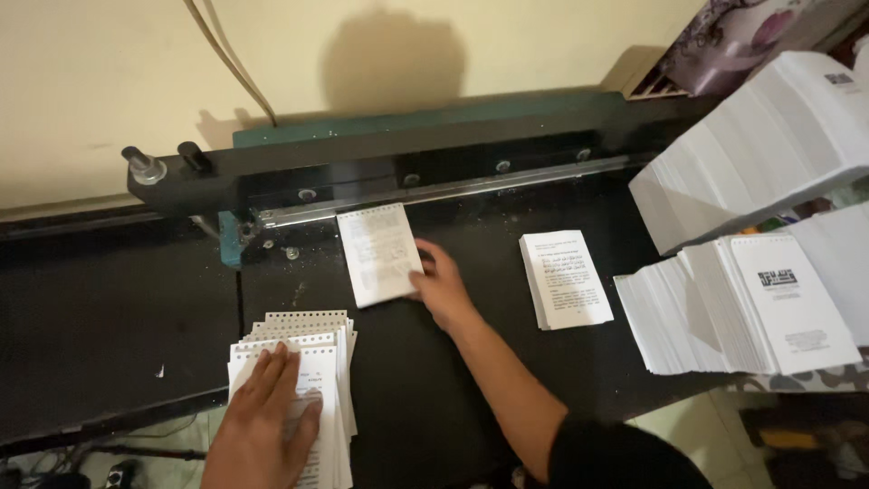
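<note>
a black table [118,317] is standing against a cream wall, with a punching bar [380,177] running along its far edge. the right hand [442,288] is pressing flat on a small paper stack [378,254] under the bar, gripping nothing. the left hand [262,417] is lying open on punched booklets [312,340] at the near edge.

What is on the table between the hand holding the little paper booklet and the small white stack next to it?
Nothing: in the head view, only bare black table lies between the right hand and the small white stack.
</note>
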